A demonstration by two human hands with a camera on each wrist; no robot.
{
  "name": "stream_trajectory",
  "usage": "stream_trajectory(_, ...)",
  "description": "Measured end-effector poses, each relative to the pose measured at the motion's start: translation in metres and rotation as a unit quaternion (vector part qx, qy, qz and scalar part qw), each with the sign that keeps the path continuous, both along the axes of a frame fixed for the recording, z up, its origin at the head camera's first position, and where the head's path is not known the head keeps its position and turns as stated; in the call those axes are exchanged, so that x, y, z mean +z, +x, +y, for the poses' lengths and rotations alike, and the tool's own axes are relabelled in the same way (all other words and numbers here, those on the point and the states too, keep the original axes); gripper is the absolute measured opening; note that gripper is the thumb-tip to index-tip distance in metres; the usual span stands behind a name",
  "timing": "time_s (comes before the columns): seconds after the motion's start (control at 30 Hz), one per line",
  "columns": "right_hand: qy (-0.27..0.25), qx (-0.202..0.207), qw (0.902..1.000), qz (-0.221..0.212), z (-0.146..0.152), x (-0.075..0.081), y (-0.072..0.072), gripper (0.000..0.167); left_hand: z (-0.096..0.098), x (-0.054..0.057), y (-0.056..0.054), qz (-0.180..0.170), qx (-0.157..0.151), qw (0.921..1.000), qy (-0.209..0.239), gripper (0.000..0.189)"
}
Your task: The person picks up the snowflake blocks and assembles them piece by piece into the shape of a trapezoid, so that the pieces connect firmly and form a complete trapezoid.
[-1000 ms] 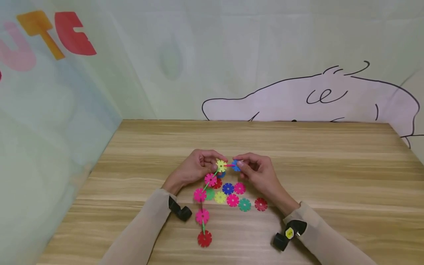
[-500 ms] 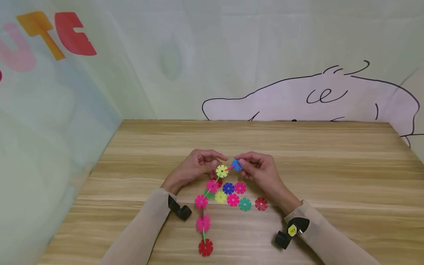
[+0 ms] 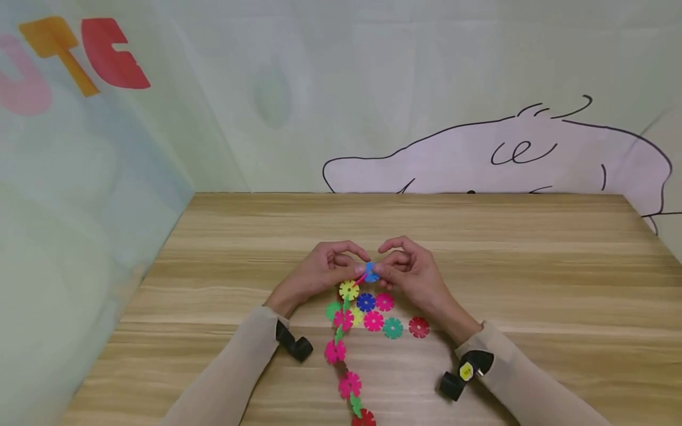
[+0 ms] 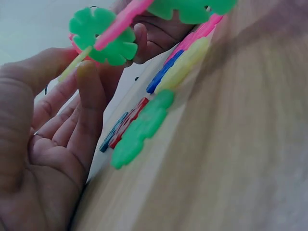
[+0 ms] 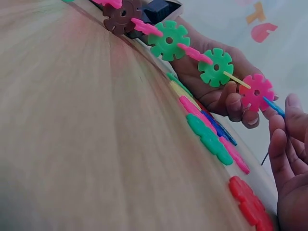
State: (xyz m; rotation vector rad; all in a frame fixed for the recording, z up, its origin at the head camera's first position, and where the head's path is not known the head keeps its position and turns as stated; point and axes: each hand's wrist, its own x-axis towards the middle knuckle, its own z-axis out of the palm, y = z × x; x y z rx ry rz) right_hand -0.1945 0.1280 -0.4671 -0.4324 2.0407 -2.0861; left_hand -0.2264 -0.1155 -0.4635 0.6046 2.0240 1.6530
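Observation:
A chain of slotted plastic snowflake discs hangs from my two hands over the table. At its top end, my right hand pinches a light blue disc between thumb and finger. My left hand has thumb and index finger at the pink disc that is slotted into the blue one. Below follow a yellow disc, then green and pink discs set crosswise in turn. A red disc ends the chain near the front. The left wrist view shows green discs of the chain close up.
Loose discs lie flat beneath and beside the chain: dark blue, pink, teal, light green and others. A red disc lies apart at the right. Behind the wooden table hangs a printed backdrop.
The left hand first lets go of the yellow disc, then closes in near the blue disc. The chain has dropped lower and toward the front, its lower end swinging right.

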Motion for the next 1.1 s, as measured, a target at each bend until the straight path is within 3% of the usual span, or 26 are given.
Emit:
stream_trajectory(0.17, 0.01, -0.002, 0.9999, 0.009, 0.001, 0.0, 0.0, 0.028, -0.005, -0.002, -0.001, 0.017, 0.02, 0.9994, 0.021, 0.025)
stream_trajectory(0.3, 0.073, -0.01, 0.9959, 0.051, 0.008, -0.001, 0.004, 0.021, -0.006, -0.004, -0.002, 0.033, 0.03, 0.9983, 0.036, 0.028)
stream_trajectory(0.53, 0.214, -0.005, 0.9618, 0.171, 0.017, -0.004, 0.018, 0.026, -0.008, -0.005, -0.003, 0.041, 0.023, 0.9974, 0.054, 0.031)
stream_trajectory(0.67, 0.261, 0.024, 0.9445, 0.198, 0.018, -0.004, 0.026, 0.037, -0.011, -0.005, -0.003, 0.035, 0.029, 0.9975, 0.054, 0.031)
stream_trajectory(0.8, 0.28, 0.051, 0.9351, 0.211, 0.016, -0.004, 0.028, 0.048, -0.014, -0.005, -0.002, 0.035, 0.031, 0.9974, 0.055, 0.033)
stream_trajectory(0.9, 0.273, 0.055, 0.9369, 0.211, 0.015, -0.005, 0.027, 0.049, -0.014, -0.005, -0.002, 0.038, 0.026, 0.9975, 0.053, 0.034)
stream_trajectory(1.1, 0.221, 0.021, 0.9584, 0.179, 0.017, -0.008, 0.026, 0.043, -0.014, -0.004, -0.003, 0.05, 0.022, 0.9979, 0.036, 0.033)
